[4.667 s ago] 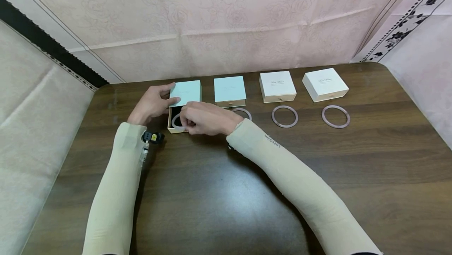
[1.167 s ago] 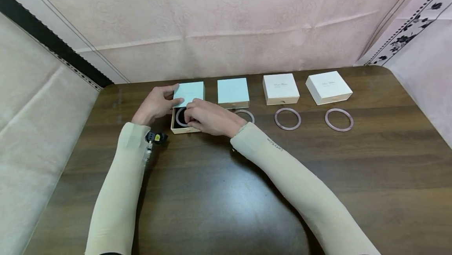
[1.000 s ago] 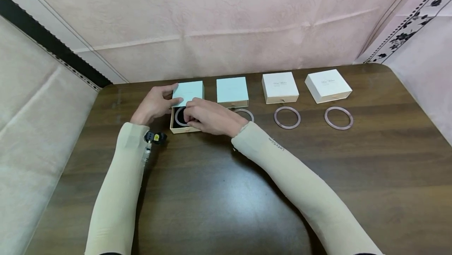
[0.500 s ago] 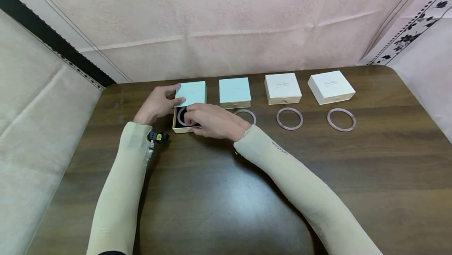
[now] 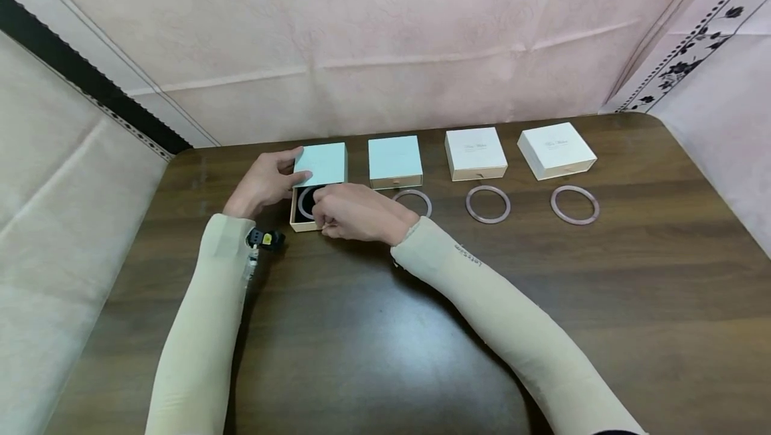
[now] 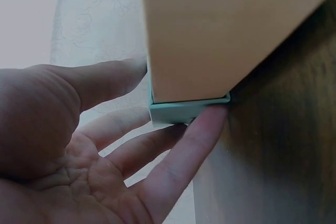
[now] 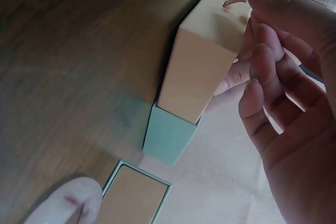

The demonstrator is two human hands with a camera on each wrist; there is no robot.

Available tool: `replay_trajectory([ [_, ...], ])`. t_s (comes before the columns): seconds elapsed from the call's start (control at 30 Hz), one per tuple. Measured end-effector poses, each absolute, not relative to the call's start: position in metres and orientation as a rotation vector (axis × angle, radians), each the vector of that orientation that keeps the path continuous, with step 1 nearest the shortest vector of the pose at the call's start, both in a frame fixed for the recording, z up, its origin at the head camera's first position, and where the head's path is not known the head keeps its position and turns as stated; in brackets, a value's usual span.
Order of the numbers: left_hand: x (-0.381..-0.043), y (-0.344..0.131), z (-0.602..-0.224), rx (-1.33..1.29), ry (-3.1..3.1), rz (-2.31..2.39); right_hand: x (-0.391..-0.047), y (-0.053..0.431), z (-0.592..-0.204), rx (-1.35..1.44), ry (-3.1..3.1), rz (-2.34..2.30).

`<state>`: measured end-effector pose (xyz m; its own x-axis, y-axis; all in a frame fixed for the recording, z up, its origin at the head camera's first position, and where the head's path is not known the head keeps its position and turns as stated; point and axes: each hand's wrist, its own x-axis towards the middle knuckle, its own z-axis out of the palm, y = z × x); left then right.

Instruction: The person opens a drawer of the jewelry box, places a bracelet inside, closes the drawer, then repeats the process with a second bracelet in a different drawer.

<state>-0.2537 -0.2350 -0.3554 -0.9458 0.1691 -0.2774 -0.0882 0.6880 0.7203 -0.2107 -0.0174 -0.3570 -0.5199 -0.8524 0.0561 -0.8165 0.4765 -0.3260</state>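
Note:
A teal drawer box (image 5: 325,163) stands at the left end of the row, its cream drawer (image 5: 303,226) pulled out toward me. Inside, a pale lilac bangle (image 5: 303,203) lies on black lining, its right part hidden by my right hand. My left hand (image 5: 260,182) holds the teal sleeve between thumb and fingers; the left wrist view shows the fingertips along the sleeve (image 6: 178,113). At the drawer's front, my right hand (image 5: 360,213) pinches a small ribbon pull (image 7: 234,0) between thumb and fingertip.
To the right stand another teal box (image 5: 395,156) and two white boxes, one near the middle (image 5: 476,148) and one farther right (image 5: 557,145). In front of them lie bangles, at the second box (image 5: 427,202), the third (image 5: 488,219) and the fourth (image 5: 575,221). A curtain hangs behind the table.
My right hand has shifted from over the drawer's right part down toward its front edge. My left hand keeps its hold on the sleeve, and the drawer stays pulled out.

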Motion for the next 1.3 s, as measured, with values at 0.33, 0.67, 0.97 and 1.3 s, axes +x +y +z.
replay_trajectory([
  [0.33, -0.253, -0.235, -0.355, 0.053, 2.573, 1.133, -0.208, -0.021, -0.357, -1.459, 2.655, -0.388],
  [0.67, -0.253, -0.235, -0.357, 0.068, 2.575, 1.126, -0.207, -0.033, -0.358, -1.436, 2.701, -0.351],
  [0.97, -0.254, -0.235, -0.356, 0.065, 2.577, 1.126, -0.208, -0.034, -0.36, -1.468, 2.725, -0.331],
  [1.3, -0.254, -0.234, -0.355, 0.052, 2.576, 1.131, -0.208, -0.035, -0.363, -1.466, 2.731, -0.301],
])
